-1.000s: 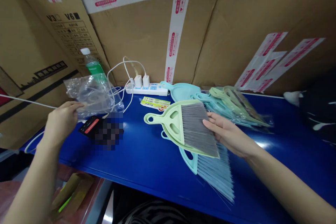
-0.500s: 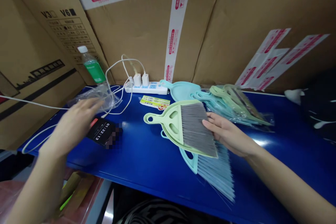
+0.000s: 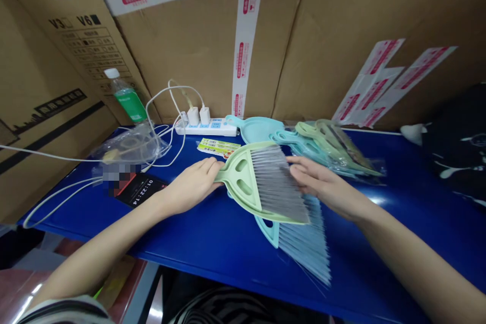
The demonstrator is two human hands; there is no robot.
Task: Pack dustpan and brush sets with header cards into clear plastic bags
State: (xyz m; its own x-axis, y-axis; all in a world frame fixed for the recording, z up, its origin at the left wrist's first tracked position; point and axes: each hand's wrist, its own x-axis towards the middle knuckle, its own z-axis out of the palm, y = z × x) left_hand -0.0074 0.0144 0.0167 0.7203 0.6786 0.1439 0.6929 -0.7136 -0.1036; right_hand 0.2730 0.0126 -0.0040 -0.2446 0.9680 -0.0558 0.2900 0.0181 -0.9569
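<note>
A green hand brush (image 3: 245, 174) with grey bristles lies nested on a green dustpan (image 3: 239, 200). My left hand (image 3: 195, 182) is closed around their handles at the left end. At the bristle side, my right hand (image 3: 319, 182) grips the far edge of the set, its thumb on top and fingers partly hidden beneath. Under the green set is a blue hand brush (image 3: 304, 248), its bristles fanned toward the front right. Its handle is mostly covered.
Behind sit a blue dustpan (image 3: 260, 129) and several bagged brush sets (image 3: 334, 149). A label card (image 3: 218, 147), power strip (image 3: 208, 126), white cables, phone (image 3: 142, 190), clear plastic bag (image 3: 129, 144) and bottle (image 3: 129, 98) occupy the left. Cardboard (image 3: 208, 50) walls the back.
My left hand has come right from above the phone and plastic bag and closed on the green set's handles. My right hand keeps its hold at the bristle side.
</note>
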